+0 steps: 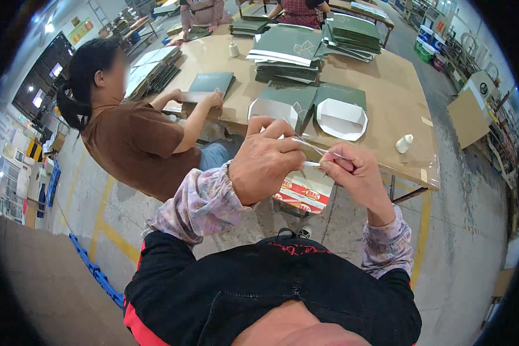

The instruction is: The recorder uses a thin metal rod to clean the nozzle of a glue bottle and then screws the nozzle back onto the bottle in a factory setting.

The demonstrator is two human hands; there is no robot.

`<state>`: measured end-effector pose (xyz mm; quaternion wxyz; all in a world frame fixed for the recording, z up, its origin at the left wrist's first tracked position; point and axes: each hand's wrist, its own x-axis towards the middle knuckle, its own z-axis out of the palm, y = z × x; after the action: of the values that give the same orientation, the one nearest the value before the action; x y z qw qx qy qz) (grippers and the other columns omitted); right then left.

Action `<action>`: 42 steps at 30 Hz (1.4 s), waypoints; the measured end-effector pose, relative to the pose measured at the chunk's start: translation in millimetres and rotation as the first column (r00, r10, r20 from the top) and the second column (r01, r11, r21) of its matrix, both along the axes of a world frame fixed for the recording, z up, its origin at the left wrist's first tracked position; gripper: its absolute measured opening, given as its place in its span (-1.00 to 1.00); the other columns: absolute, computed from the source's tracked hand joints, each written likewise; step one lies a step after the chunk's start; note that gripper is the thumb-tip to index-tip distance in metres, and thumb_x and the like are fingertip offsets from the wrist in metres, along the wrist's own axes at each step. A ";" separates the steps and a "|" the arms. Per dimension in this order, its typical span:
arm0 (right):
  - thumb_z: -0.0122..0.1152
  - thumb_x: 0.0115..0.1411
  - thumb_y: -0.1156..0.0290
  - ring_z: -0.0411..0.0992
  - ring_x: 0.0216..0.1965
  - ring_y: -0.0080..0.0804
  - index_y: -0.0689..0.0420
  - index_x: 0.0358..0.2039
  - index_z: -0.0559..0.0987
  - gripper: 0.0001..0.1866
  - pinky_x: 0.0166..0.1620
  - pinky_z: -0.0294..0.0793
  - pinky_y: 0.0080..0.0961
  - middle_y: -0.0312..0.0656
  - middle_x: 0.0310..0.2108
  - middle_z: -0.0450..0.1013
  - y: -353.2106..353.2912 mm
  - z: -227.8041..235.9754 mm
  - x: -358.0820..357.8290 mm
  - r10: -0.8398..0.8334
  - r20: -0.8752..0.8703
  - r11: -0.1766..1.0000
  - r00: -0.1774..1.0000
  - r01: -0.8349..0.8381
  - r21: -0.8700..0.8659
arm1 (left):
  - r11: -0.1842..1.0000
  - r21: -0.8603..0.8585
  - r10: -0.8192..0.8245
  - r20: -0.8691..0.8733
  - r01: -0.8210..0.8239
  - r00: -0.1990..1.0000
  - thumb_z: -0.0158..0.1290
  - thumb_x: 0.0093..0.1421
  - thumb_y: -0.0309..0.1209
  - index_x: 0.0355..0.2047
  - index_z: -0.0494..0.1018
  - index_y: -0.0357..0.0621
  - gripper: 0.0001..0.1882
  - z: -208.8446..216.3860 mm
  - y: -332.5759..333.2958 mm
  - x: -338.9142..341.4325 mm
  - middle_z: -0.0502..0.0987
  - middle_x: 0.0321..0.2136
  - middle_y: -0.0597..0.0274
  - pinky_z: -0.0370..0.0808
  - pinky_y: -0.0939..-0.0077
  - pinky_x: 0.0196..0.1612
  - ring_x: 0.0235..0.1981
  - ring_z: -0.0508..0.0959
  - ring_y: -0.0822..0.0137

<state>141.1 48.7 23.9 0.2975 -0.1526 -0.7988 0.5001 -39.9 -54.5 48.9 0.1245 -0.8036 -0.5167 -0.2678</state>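
Observation:
Raised in front of my chest, my left hand (pixel 268 160) is closed, its fingertips pinching a thin white cord (pixel 308 145). My right hand (pixel 357 172) also pinches the cord with thumb and forefinger, a short way to the right. Strands run between both hands, and a white end shows by the right fingertips. Beyond my hands, at the table edge, lie two dark green paper pieces (pixel 343 96) with white eight-sided panels (pixel 341 120). The left panel is partly hidden behind my left hand. A small white squeeze bottle (pixel 404 143) stands to the right.
On my left a person in a brown top (pixel 135 141) handles a green folder at the brown table (pixel 395 81). Stacks of green folders (pixel 285 46) cover the table's far side, with more people behind. A box with red and white print (pixel 302 196) sits below my hands.

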 end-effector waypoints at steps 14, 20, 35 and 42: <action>0.14 0.00 0.47 0.07 -0.68 -0.69 0.22 -0.49 0.42 -0.89 -0.61 0.10 -0.66 -0.35 -0.72 0.13 -4.6 -10.3 -26.4 -0.103 -0.036 0.990 0.994 0.106 0.095 | 0.993 0.032 0.113 -0.011 -0.113 0.994 0.06 -0.24 -0.44 -0.64 0.44 -0.02 -0.93 -4.3 -5.9 -10.3 0.41 -0.58 0.40 0.19 0.34 -0.18 -0.30 0.42 0.31; 0.14 -0.02 0.49 0.08 -0.67 -0.69 0.24 -0.49 0.42 -0.89 -0.59 0.12 -0.67 -0.35 -0.69 0.20 -8.5 -13.2 -31.9 -0.113 -0.058 0.990 0.992 0.118 0.082 | 0.989 0.046 0.136 0.052 -0.138 0.989 0.09 -0.24 -0.44 -0.61 0.45 -0.03 -0.90 -11.5 -9.6 -11.4 0.41 -0.58 0.40 0.19 0.34 -0.21 -0.34 0.41 0.31; 0.11 0.06 0.51 0.26 -0.50 -0.76 0.27 -0.38 0.48 -0.88 -0.48 0.25 -0.76 -0.32 -0.51 0.37 -21.0 -17.6 -24.7 -0.087 -0.183 0.973 0.979 0.044 -0.227 | 0.945 0.229 0.173 0.248 -0.232 0.953 0.12 -0.11 -0.45 -0.43 0.52 -0.10 -0.84 -28.4 -17.0 -28.2 0.50 -0.46 0.30 0.26 0.40 -0.20 -0.30 0.44 0.25; 0.14 0.05 0.47 0.34 -0.58 -0.52 0.25 -0.43 0.53 -0.89 -0.51 0.29 -0.57 -0.22 -0.59 0.38 -15.8 -3.5 -15.1 -0.156 -0.097 0.949 0.983 0.177 0.261 | 0.920 0.279 0.207 0.246 -0.274 0.947 0.07 -0.05 -0.53 -0.40 0.51 -0.14 -0.85 -32.3 -23.5 -39.4 0.50 -0.44 0.27 0.29 0.40 -0.20 -0.28 0.44 0.22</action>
<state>126.0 32.9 20.3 0.3864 -0.1588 -0.8317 0.3657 -79.3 -78.0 16.6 0.2255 -0.6708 -0.5739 -0.4121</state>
